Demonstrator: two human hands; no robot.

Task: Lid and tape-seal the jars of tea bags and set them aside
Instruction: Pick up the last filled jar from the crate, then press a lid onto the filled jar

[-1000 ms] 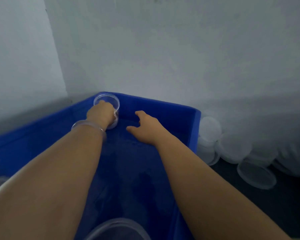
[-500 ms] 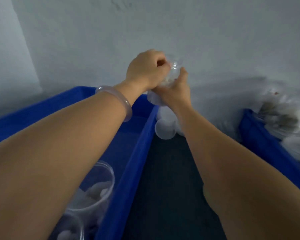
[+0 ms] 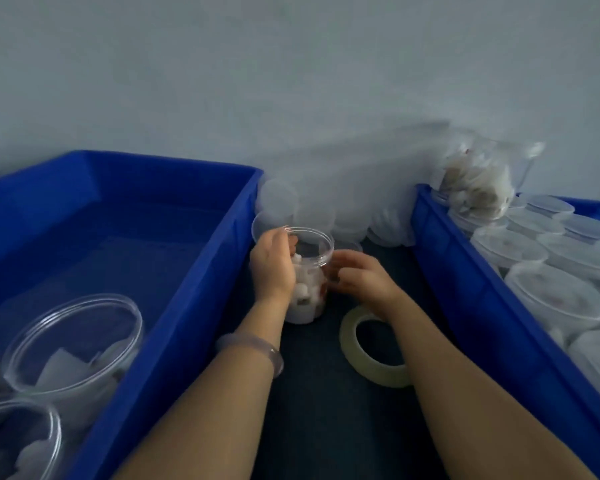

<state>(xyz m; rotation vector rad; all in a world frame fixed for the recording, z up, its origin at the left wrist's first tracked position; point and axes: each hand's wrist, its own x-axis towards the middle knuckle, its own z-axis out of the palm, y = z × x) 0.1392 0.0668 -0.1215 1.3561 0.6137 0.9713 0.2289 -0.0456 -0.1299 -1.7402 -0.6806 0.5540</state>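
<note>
Dark table (image 3: 326, 427) between two blue bins. One jar (image 3: 309, 289) of tea bags stands upright mid-table, no lid on yet. Left hand (image 3: 272, 268) grips its side at the rim and right hand (image 3: 361, 278) curls round the other side. Tape roll (image 3: 374, 374) lies flat near the jar, untouched. Loose lids (image 3: 326, 209) are piled by the wall. Right bin (image 3: 465, 271) holds lidded jars (image 3: 555, 296), likely finished. Left bin (image 3: 187, 289) holds open jars (image 3: 73, 341) waiting.

A clear, lidless jar (image 3: 310, 268) of white tea bags stands upright on the dark surface (image 3: 326, 427), a roll of clear tape (image 3: 381, 374) flat just beside it, translucent lids (image 3: 312, 206) heaped behind.
</note>
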